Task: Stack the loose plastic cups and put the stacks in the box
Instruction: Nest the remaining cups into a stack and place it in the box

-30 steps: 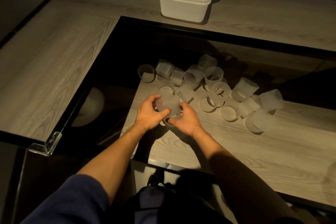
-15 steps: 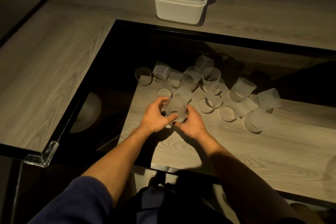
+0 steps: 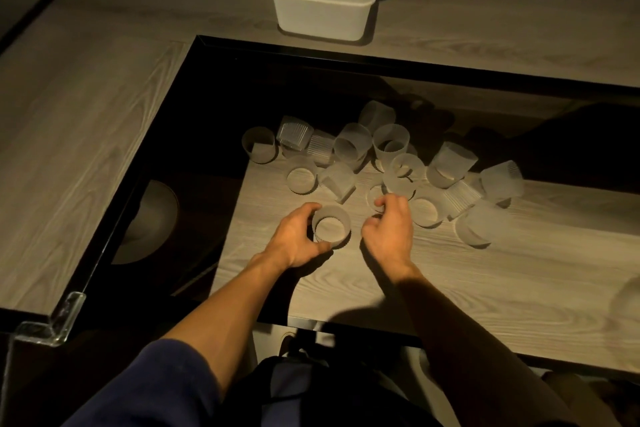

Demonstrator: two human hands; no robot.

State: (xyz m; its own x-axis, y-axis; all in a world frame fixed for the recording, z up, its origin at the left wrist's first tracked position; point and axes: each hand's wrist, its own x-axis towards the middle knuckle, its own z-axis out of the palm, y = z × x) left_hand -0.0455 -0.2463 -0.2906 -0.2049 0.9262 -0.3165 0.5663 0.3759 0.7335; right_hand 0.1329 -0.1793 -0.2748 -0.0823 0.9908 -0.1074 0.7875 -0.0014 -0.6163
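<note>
The left hand (image 3: 294, 239) gripped an upright stack of cups (image 3: 331, 227), thumb and fingers curled round its wall, on the tabletop (image 3: 519, 288) toward its near edge. The right hand (image 3: 389, 230) hung just beside the stack, fingers loosely curled, holding nothing. The loose cups (image 3: 353, 147) lay scattered mid-tabletop, some upright, some tipped. The white box (image 3: 320, 15) stood at the far edge.

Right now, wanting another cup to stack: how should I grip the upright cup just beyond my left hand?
Grip the upright cup by its wall near the rim, from above and left: mouth up, tipped cup crowding its right.
</note>
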